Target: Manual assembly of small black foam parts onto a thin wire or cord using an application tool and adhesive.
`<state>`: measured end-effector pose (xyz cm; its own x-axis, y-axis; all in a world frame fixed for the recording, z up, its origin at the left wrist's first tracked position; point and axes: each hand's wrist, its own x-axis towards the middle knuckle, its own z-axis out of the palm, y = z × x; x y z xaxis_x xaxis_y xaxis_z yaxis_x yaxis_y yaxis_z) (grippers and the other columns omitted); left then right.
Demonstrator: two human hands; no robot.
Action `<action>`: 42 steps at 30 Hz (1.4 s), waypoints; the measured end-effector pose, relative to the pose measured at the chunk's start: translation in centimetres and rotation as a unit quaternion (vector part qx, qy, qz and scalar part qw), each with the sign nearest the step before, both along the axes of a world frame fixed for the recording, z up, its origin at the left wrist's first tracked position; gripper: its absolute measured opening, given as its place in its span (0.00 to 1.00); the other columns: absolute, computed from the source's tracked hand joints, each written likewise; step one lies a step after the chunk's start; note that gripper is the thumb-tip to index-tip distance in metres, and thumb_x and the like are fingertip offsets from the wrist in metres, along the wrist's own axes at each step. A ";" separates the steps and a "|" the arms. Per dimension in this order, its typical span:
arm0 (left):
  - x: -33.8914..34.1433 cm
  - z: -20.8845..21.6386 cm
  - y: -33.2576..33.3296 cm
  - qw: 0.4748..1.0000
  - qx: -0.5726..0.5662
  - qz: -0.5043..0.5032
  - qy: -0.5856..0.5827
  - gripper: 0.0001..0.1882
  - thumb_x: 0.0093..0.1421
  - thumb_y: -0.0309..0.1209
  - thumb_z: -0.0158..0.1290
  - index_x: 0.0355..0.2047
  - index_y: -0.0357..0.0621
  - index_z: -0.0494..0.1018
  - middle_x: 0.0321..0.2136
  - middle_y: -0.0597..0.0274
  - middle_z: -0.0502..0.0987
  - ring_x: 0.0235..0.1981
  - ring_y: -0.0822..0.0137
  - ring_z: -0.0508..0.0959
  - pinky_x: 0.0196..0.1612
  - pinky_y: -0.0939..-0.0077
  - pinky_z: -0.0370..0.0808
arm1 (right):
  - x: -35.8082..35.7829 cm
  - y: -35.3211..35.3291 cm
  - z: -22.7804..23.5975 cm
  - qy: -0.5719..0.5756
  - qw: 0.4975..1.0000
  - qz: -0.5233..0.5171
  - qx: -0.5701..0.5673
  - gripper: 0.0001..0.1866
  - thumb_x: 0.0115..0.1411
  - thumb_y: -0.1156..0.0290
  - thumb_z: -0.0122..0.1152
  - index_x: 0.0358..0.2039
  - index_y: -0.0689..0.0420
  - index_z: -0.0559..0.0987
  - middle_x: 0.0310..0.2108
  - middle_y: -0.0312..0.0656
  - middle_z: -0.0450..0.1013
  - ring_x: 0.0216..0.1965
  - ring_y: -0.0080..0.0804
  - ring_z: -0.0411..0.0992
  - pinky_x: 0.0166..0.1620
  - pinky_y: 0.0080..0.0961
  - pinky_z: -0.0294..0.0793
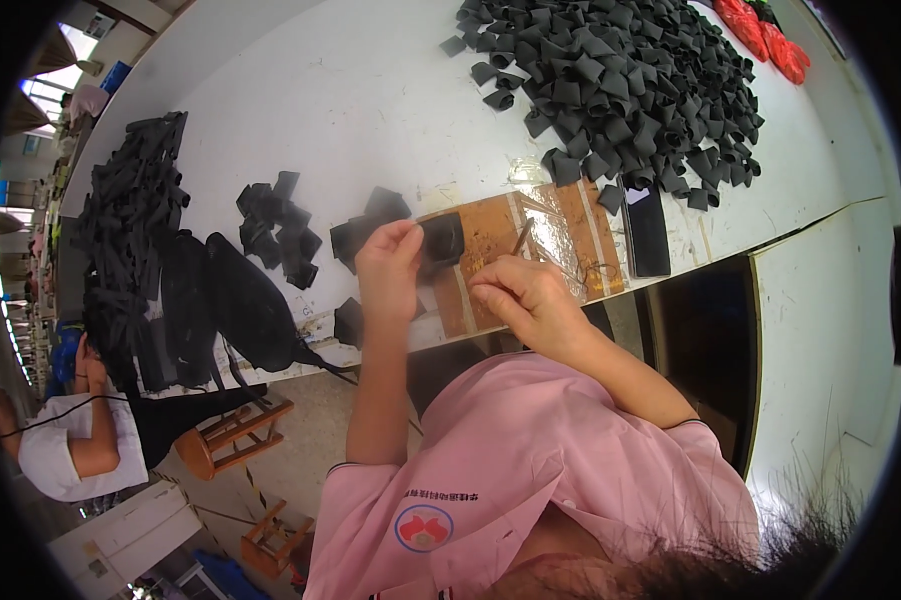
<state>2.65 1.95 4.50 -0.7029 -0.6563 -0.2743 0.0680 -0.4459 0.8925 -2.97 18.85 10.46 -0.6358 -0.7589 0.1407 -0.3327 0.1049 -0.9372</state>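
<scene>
My left hand (390, 268) pinches the corner of a black fabric piece (442, 240), slightly blurred, above the left end of a brown taped board (490, 225). My right hand (532, 302) is closed at the board's near edge, thumb and fingers together. A thin dark stick (524, 236) shows just beyond it; whether the hand grips it cannot be made out. More black pieces (383, 205) lie beside and behind my left hand. A small dark piece (348, 322) rests near the table edge by my left wrist.
A big heap of folded black pieces (620, 80) covers the far right. A phone (647, 232) lies right of the board. Leftward are a small pile (275, 228), black cloth bags (245, 295) and stacked black strips (130, 220). A person in white (80, 440) sits beyond wooden stools (235, 440).
</scene>
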 end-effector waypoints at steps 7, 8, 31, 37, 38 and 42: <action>0.6 1.0 1.5 0.999 -0.001 -0.045 0.007 0.05 0.52 0.26 0.51 0.28 0.38 0.69 0.19 0.68 0.69 0.18 0.79 0.66 0.20 0.88 0.63 | 0.9 -1.8 -0.7 0.081 0.992 -0.090 -0.041 0.06 0.47 0.78 0.56 0.28 0.64 0.73 0.22 0.44 0.68 0.21 0.34 0.68 0.25 0.24 0.67; 0.7 1.5 1.9 0.999 0.000 -0.047 0.006 0.05 0.52 0.26 0.51 0.28 0.38 0.69 0.19 0.68 0.69 0.18 0.79 0.66 0.20 0.88 0.63 | 0.9 -2.0 -0.7 0.079 0.988 -0.117 -0.063 0.08 0.46 0.78 0.58 0.28 0.65 0.72 0.23 0.46 0.68 0.22 0.40 0.68 0.26 0.27 0.68; 1.3 5.0 6.2 0.999 0.007 -0.040 0.016 0.12 0.47 0.15 0.49 0.32 0.38 0.63 0.21 0.61 0.70 0.09 0.82 0.59 0.11 0.90 0.55 | 0.8 -0.4 -1.6 0.194 0.962 -0.193 -0.018 0.06 0.43 0.79 0.56 0.25 0.61 0.73 0.22 0.42 0.65 0.19 0.36 0.67 0.22 0.26 0.68; 2.0 4.0 6.6 0.988 -0.021 -0.145 0.056 0.09 0.47 0.15 0.46 0.30 0.37 0.64 0.24 0.62 0.67 0.09 0.82 0.59 0.11 0.89 0.55 | -0.8 1.8 -0.2 -0.553 0.826 -0.069 -0.080 0.03 0.49 0.75 0.56 0.22 0.61 0.73 0.18 0.29 0.63 0.16 0.13 0.58 0.15 0.09 0.52; 1.8 3.8 7.2 0.972 -0.219 -0.085 0.020 0.09 0.47 0.14 0.46 0.30 0.37 0.64 0.23 0.63 0.68 0.09 0.82 0.60 0.12 0.90 0.55 | -0.8 2.0 -0.3 -0.549 0.829 -0.070 -0.082 0.03 0.49 0.75 0.56 0.22 0.61 0.73 0.18 0.29 0.63 0.16 0.13 0.58 0.15 0.09 0.52; 0.7 5.0 8.9 0.983 -0.179 -0.047 0.001 0.08 0.47 0.13 0.45 0.28 0.36 0.65 0.20 0.62 0.69 0.09 0.82 0.61 0.11 0.90 0.56 | -1.4 2.6 -0.3 -0.702 0.681 0.015 -0.209 0.08 0.53 0.67 0.55 0.24 0.58 0.72 0.13 0.26 0.57 0.13 0.11 0.50 0.14 0.09 0.49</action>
<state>3.36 10.89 9.49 -0.7651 -0.6429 -0.0363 0.0426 -0.1068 0.9934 -4.34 21.45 10.13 -0.3522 -0.8543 -0.3824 0.9251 -0.2559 -0.2805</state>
